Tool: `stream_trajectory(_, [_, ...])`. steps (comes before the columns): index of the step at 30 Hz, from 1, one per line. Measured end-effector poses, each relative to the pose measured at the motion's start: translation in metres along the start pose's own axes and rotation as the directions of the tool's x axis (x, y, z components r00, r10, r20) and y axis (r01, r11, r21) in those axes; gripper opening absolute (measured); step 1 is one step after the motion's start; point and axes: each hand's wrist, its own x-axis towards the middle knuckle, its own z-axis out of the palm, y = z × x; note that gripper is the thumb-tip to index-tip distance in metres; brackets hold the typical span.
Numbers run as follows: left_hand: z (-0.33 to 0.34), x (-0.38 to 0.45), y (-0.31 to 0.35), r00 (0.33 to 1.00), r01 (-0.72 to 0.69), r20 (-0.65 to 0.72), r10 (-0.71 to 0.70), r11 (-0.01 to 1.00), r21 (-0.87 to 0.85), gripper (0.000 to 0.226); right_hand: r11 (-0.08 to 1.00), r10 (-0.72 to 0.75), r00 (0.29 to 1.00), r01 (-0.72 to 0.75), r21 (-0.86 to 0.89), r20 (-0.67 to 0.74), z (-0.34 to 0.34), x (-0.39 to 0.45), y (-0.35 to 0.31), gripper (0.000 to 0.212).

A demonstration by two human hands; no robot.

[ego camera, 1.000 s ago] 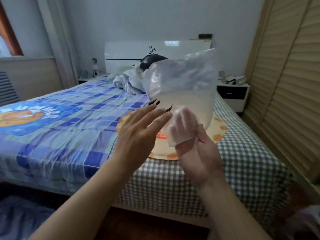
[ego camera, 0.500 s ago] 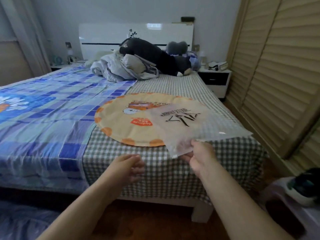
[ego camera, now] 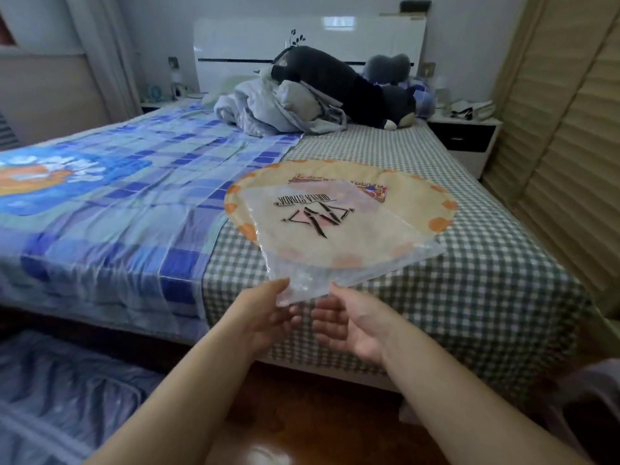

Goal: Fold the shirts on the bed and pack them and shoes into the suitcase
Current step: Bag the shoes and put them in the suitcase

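At the near edge of the bed (ego camera: 469, 297), a clear plastic bag (ego camera: 335, 236) printed with a black logo is held out over the checked sheet, its near corner caught between the two hands. The left hand (ego camera: 265, 317) pinches the bag's left near edge with thumb on top and fingers curled beneath. The right hand (ego camera: 352, 323) grips the same corner from the right side, thumb over the plastic and fingers under it; the two hands are close together, almost touching below the bag. The bag fans away from the hands, over a round yellow mat (ego camera: 419, 193) with orange spots at its rim that lies flat on the checked sheet; the mat's print shows through the plastic.

Left of the mat, a blue patchwork quilt (ego camera: 117, 196) covers the left half of the bed. Toward the headboard (ego camera: 308, 38), a heap of pale grey clothes (ego camera: 278, 109) lies crumpled, well apart from the hands, with a dark plush toy (ego camera: 352, 88) resting just behind and beside it. A white nightstand (ego camera: 466, 135) with a dark drawer stands at the right of the bed, next to slatted wooden doors (ego camera: 563, 129). Whether the bag holds anything cannot be told. Nothing lies between the hands and the clothes heap apart from the mat and the bag itself.
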Motion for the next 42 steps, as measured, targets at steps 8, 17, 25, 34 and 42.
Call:
stream_trajectory(8, [-0.026, 0.002, -0.009, 0.999, -0.041, 0.02, 0.037, 0.972, 0.231, 0.012, 0.99, -0.097, 0.992, 0.105, -0.096, 0.086, 0.024, 0.01, 0.022, 0.02])
stream_trajectory(17, [-0.032, 0.007, -0.004, 0.983, -0.183, 0.048, 0.177, 0.919, 0.349, 0.032, 0.987, -0.16, 0.985, 0.158, 0.037, 0.065, 0.058, 0.025, 0.027, 0.009])
stream_trajectory(25, [-0.074, 0.032, 0.004, 0.936, -0.161, -0.192, 0.294, 0.845, 0.51, 0.039, 0.966, -0.138, 0.952, 0.19, 0.175, -0.272, -0.011, 0.025, -0.02, 0.012])
stream_trajectory(34, [-0.083, 0.055, 0.008, 0.823, -0.189, -0.298, 0.484, 0.727, 0.66, 0.036, 0.944, -0.16, 0.894, 0.262, 0.199, -0.419, -0.084, 0.028, -0.042, 0.01])
stream_trajectory(42, [0.012, 0.017, -0.031, 0.491, -0.495, 0.383, 0.782, -0.112, 0.862, 0.058, 0.937, -0.237, 0.935, 0.148, -0.315, -0.265, -0.108, -0.018, -0.026, 0.017])
